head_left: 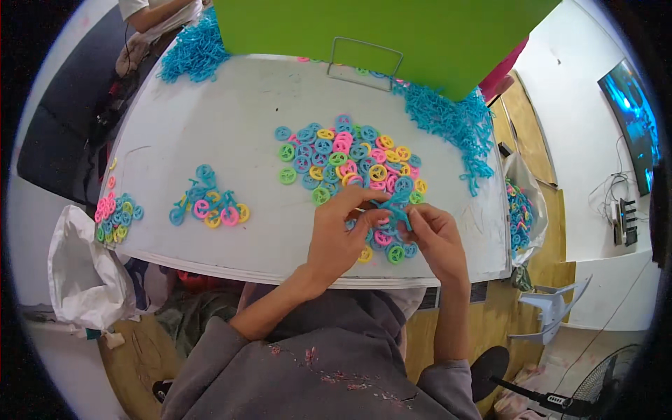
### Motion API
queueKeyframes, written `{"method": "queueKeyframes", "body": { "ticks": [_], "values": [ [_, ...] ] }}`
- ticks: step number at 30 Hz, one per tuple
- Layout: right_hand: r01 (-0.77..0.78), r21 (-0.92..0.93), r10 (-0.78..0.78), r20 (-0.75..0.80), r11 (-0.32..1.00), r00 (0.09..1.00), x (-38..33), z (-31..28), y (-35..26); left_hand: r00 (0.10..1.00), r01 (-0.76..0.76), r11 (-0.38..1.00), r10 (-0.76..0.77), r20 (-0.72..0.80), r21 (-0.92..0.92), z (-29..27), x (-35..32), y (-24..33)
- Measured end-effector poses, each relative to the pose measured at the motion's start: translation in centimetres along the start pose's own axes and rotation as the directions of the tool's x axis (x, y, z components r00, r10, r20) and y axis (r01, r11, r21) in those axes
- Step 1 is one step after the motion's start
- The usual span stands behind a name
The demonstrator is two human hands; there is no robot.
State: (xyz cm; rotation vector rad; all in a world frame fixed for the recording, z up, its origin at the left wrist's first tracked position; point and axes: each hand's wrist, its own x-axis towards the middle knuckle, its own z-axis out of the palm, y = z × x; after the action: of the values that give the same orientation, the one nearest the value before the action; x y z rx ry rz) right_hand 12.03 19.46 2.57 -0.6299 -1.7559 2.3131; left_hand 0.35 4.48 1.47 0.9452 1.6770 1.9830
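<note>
1. Head view: the left hand (340, 232) pinches a blue toy frame (396, 204) in a narrow grip.
2. The right hand's (438, 241) grip, also narrow, pinches its right side.
3. I see the frame held over coloured wheels (339, 159) piled on the white bench (210, 126).
4. Small toy bikes (208, 198) sit left of the wheels.

"What is going on?"

"The left hand (341, 234) and right hand (439, 241) are pinching a blue plastic piece (397, 201) over a wheel pile (343, 143) (pink, yellow, green, blue)."

"And leftward?"

"Wheeled toys (202, 208) are sitting on the white table (224, 112)."
</note>
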Motion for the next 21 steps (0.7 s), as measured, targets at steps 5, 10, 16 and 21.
{"method": "queueKeyframes", "body": {
  "ticks": [5,10,16,21],
  "values": [
    [0.486,-0.768,-0.618,0.153,0.417,0.771,-0.4,2.8,-0.7,0.995,-0.092,0.949,0.077,0.059,0.300,-0.8,-0.4,0.4],
    [0.417,-0.692,-0.506,0.086,0.589,0.858,-0.1,4.5,1.0,0.987,0.097,0.969,-0.123,0.102,0.227,-1.5,0.4,0.6],
    [0.265,-0.303,-0.317,-0.138,0.915,0.938,0.6,3.8,2.0,0.995,0.026,0.950,0.007,-0.104,0.310,-3.3,-0.3,-0.4],
    [0.225,0.196,-0.205,-0.117,0.954,0.972,0.5,2.5,2.6,0.989,-0.023,0.719,0.118,-0.089,0.695,-3.8,-1.9,-1.7]
  ]
}}
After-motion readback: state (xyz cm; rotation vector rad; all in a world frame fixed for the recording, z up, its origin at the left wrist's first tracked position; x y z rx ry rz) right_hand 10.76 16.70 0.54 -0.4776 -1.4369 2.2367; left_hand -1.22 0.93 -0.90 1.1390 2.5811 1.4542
